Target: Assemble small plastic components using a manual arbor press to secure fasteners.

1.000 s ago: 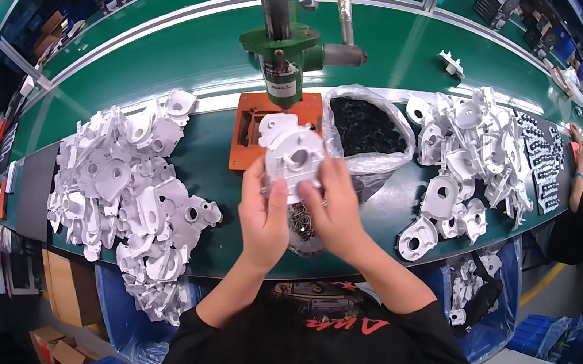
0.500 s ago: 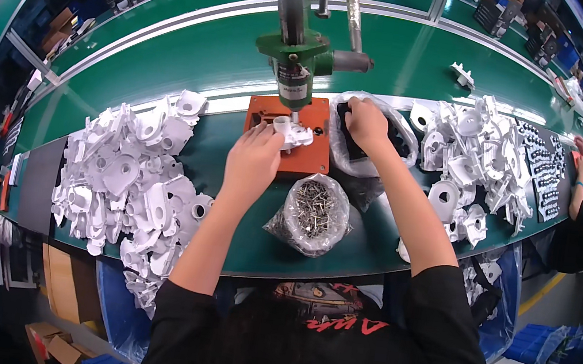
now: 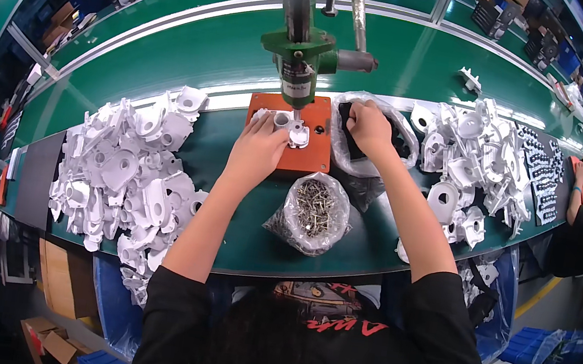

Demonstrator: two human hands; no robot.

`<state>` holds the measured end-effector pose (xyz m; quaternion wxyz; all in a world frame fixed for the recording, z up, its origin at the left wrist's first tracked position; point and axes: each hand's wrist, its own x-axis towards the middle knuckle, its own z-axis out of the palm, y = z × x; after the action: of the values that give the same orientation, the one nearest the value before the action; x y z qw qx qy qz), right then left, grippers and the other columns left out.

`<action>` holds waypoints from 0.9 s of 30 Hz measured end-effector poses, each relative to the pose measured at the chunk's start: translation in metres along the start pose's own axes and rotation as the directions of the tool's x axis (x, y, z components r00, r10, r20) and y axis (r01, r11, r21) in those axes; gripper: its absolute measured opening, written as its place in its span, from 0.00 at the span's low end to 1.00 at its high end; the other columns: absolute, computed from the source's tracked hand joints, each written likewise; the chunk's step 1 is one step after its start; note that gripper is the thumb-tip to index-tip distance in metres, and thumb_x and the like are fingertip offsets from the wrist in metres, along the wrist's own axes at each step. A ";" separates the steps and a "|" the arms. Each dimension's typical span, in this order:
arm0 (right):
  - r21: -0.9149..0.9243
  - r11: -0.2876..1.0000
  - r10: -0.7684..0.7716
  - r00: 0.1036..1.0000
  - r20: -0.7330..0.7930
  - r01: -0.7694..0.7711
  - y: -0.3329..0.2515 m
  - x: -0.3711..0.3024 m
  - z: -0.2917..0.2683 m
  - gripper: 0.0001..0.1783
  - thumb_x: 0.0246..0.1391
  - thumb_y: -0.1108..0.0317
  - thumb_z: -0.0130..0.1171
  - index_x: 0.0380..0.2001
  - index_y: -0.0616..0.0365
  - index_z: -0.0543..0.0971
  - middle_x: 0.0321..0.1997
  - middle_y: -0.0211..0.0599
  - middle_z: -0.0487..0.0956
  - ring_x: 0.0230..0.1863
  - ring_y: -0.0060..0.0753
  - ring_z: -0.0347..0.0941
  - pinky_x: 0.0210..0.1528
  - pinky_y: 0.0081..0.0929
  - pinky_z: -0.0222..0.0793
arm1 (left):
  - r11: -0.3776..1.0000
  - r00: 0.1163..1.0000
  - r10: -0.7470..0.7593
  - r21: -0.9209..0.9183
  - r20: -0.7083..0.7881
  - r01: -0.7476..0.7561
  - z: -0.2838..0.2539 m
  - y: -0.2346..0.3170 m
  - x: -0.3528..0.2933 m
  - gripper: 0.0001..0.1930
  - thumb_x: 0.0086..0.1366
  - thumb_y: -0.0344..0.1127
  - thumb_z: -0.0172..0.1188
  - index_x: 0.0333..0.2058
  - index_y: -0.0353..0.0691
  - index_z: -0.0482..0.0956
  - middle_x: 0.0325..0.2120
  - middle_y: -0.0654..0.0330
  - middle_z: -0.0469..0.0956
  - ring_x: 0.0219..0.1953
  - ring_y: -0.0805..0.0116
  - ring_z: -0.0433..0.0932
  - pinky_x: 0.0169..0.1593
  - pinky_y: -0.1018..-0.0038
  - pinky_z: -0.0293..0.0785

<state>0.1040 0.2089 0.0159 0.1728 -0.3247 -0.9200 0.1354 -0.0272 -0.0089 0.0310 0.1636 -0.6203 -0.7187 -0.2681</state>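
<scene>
My left hand (image 3: 259,150) is closed on a white plastic part (image 3: 299,136) that rests on an orange base plate (image 3: 315,157). Its fingers cover the left side of the part. Straight above stands a green hand press (image 3: 296,65), its ram tip coming down close to the part. My right hand (image 3: 370,129) is curled at the mouth of a clear plastic bag (image 3: 401,143) with black pieces inside. Whatever its fingers pinch is hidden. Between my forearms sits a clear bag of metal screws or pins (image 3: 315,211).
Heaps of white plastic parts lie at left (image 3: 120,170) and right (image 3: 464,157). A black sheet with small dark pieces (image 3: 544,178) is further right. One lone white part (image 3: 470,80) lies on the green belt (image 3: 411,58). Another person's arm (image 3: 577,192) works at far right.
My left hand and the white part have shifted slightly on the orange plate, and the part shows at a different angle. My right hand stays in the bag, barely moved.
</scene>
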 end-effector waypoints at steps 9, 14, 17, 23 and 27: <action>0.234 0.972 -0.010 0.997 -0.075 0.027 0.018 0.009 -0.005 0.05 0.45 0.73 0.62 0.26 0.62 0.76 0.32 0.46 0.77 0.35 0.46 0.75 0.38 0.35 0.70 | 0.984 0.983 -0.160 -0.090 -0.090 0.152 0.012 0.015 -0.007 0.06 0.55 0.31 0.58 0.30 0.37 0.74 0.46 0.45 0.75 0.54 0.46 0.70 0.59 0.57 0.65; 0.387 0.922 -0.080 0.985 0.154 0.015 0.020 0.008 -0.015 0.07 0.44 0.76 0.64 0.28 0.64 0.77 0.27 0.37 0.78 0.31 0.27 0.74 0.35 0.25 0.69 | 0.981 0.972 -0.192 -0.060 -0.137 0.185 0.015 0.016 -0.008 0.05 0.55 0.32 0.58 0.30 0.38 0.76 0.47 0.46 0.75 0.55 0.48 0.70 0.58 0.57 0.65; 0.483 0.875 -0.102 0.988 0.112 0.036 0.019 -0.001 -0.006 0.07 0.44 0.77 0.64 0.29 0.64 0.77 0.27 0.35 0.78 0.30 0.26 0.74 0.36 0.24 0.69 | 0.985 0.971 -0.173 -0.052 -0.166 0.167 0.017 0.015 -0.008 0.05 0.55 0.32 0.57 0.30 0.38 0.74 0.46 0.43 0.76 0.52 0.47 0.73 0.59 0.57 0.66; 0.548 0.836 -0.011 0.999 0.032 -0.009 0.001 0.001 -0.020 0.04 0.50 0.76 0.61 0.29 0.64 0.77 0.28 0.32 0.78 0.31 0.23 0.72 0.36 0.21 0.68 | 0.984 0.966 -0.178 -0.051 -0.187 0.172 0.017 0.013 -0.009 0.06 0.54 0.32 0.58 0.30 0.38 0.75 0.46 0.43 0.76 0.52 0.48 0.74 0.58 0.57 0.67; 0.808 0.586 -0.105 0.982 0.155 -0.065 -0.039 -0.001 -0.011 0.03 0.52 0.76 0.59 0.27 0.64 0.76 0.39 0.32 0.73 0.39 0.24 0.72 0.45 0.21 0.67 | 0.984 0.967 -0.175 -0.062 -0.186 0.166 0.019 0.013 -0.010 0.06 0.54 0.32 0.58 0.30 0.38 0.76 0.46 0.43 0.76 0.51 0.48 0.74 0.57 0.58 0.67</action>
<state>0.0875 0.1804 0.0402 0.2162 -0.1858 -0.7730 0.5668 -0.0110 -0.0046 0.0129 0.1939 -0.5312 -0.7440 -0.3559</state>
